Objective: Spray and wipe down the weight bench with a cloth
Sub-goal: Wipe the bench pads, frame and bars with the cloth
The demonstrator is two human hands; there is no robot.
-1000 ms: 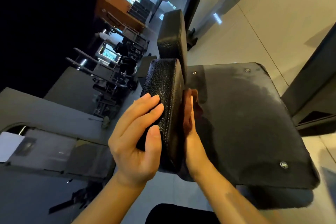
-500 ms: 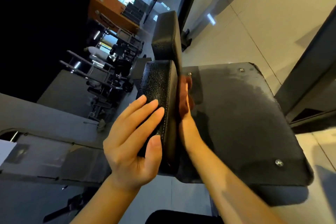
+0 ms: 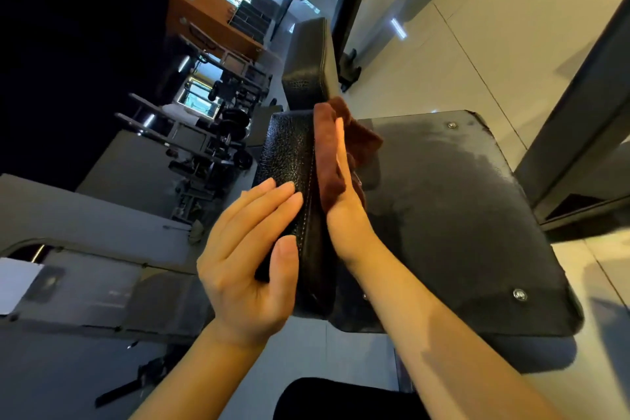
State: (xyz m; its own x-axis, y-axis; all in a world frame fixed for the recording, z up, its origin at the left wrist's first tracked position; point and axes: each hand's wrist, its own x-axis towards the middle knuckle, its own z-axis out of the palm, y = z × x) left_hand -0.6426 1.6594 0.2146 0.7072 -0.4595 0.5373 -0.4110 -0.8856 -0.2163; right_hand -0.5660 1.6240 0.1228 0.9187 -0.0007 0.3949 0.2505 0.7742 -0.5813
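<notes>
The black weight bench seat pad (image 3: pixel 289 160) is seen edge-on in the middle of the view, with its dark underside board (image 3: pixel 453 215) facing right. My left hand (image 3: pixel 249 256) lies flat against the pad's textured left face, thumb along the stitched edge. My right hand (image 3: pixel 344 201) presses a brown cloth (image 3: pixel 330 153) against the pad's right side with straight fingers. The cloth bunches up past the pad's far end. A second black pad (image 3: pixel 305 61) stands farther away. No spray bottle is in view.
Dumbbell racks and gym machines (image 3: pixel 218 126) stand at the left behind the bench. An orange wooden desk (image 3: pixel 204 20) is farther back. Pale floor tiles (image 3: pixel 477 27) fill the right, crossed by a dark metal frame post (image 3: pixel 586 102).
My right hand has slid the brown cloth farther along the pad's side toward its far end, so more cloth shows. My left hand has stayed on the pad's left face.
</notes>
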